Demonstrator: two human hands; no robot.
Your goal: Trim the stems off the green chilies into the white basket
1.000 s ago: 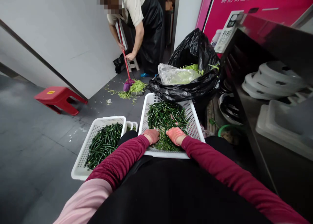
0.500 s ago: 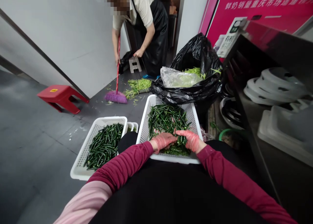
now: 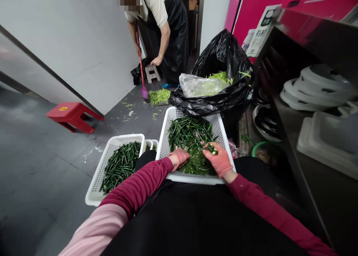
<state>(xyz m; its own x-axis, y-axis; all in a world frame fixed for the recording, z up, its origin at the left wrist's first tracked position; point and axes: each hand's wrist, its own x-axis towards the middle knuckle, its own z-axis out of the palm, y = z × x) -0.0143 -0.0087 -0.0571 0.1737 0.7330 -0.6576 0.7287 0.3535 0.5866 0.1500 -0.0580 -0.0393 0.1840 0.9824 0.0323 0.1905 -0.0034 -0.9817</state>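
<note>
Long dark green chili peppers [image 3: 190, 131] fill the far part of a white perforated basket [image 3: 165, 135] between my knees. Thin green stems [image 3: 198, 166] lie in its near part. My right hand [image 3: 219, 160], in a thin pinkish glove, is closed around a small bunch of green chili peppers [image 3: 212, 149] above the basket's right side. Gloved alike, my left hand [image 3: 180, 158] is down at the left of the pile, its fingers curled together. Whatever may be in those fingers is hidden. A second white basket [image 3: 96, 181] at my left holds more green chili peppers [image 3: 123, 166].
Beyond the basket is a black garbage bag [image 3: 223, 54] with a clear plastic bag [image 3: 195, 86] and green scraps. A person [image 3: 165, 28] sweeps trimmings [image 3: 160, 96] with a purple broom [image 3: 144, 92]. A red stool [image 3: 72, 112] stands left; a metal shelf [image 3: 291, 129] with dishes stands right.
My hands have moved apart: the left went left into the pile, the right stayed right, holding the chili peppers. The person's broom has moved away from me, towards the trimmings.
</note>
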